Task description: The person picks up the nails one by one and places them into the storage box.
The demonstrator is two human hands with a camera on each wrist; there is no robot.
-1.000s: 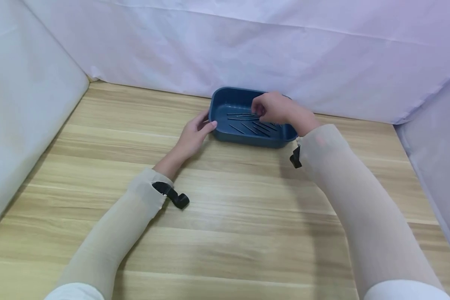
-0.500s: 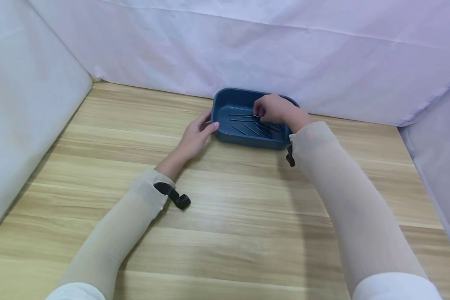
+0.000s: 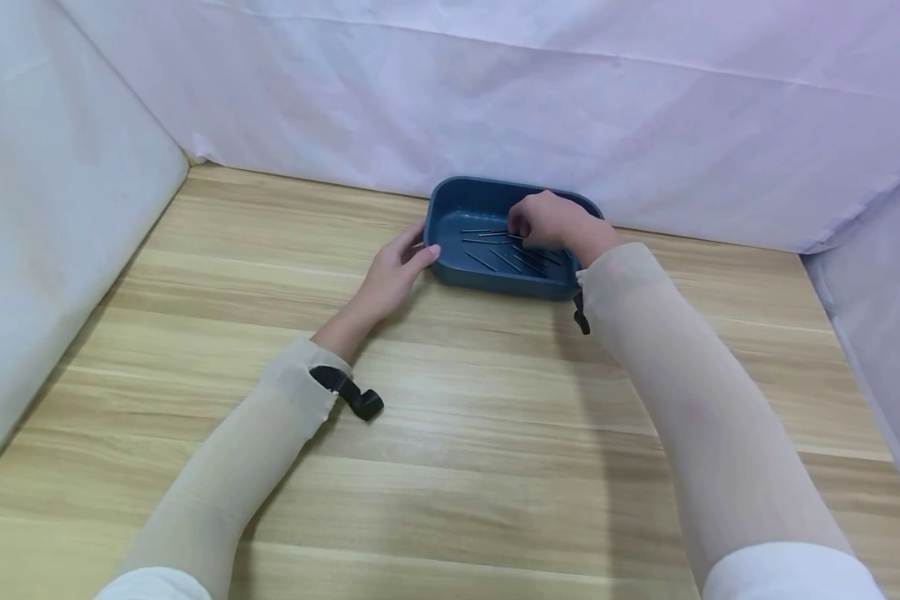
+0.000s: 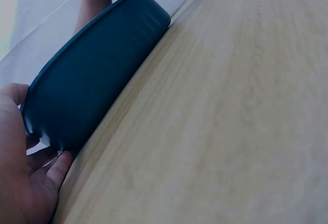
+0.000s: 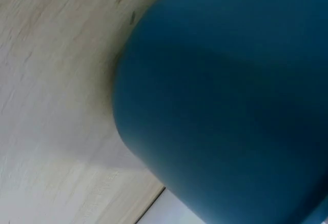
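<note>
We see a blue tray (image 3: 471,265) sitting flat on the wooden desk (image 3: 450,433), far from us and close to the white cloth wall (image 3: 495,92) at the back. The tray is longer than it is wide, and its long side runs from left to right, along the back wall. Inside it lie thin dark sticks (image 3: 495,246). Some of them point left to right, like the tray, and some lie slanted. They are too thin for us to tell what they are.

Our right hand (image 3: 551,221) is inside the tray, over the sticks. Its fingers are curled down at the sticks, but we cannot tell if they pinch one or just touch them. The right wrist view only shows the blue wall of the tray (image 5: 230,101) very close up and a bit of the desk.

Our left hand (image 3: 393,271) is at the left end of the tray. Its fingers are loose and mostly straight, and they rest against the end of the tray. In the left wrist view the left hand (image 4: 20,172) touches the tray's rim and outer wall (image 4: 97,80), with the fingertips down by the desk.

Both arms wear pale sleeves (image 3: 690,400). A black strap (image 3: 348,393) sits at the left wrist. White cloth (image 3: 52,242) also stands along the left side of the desk.
</note>
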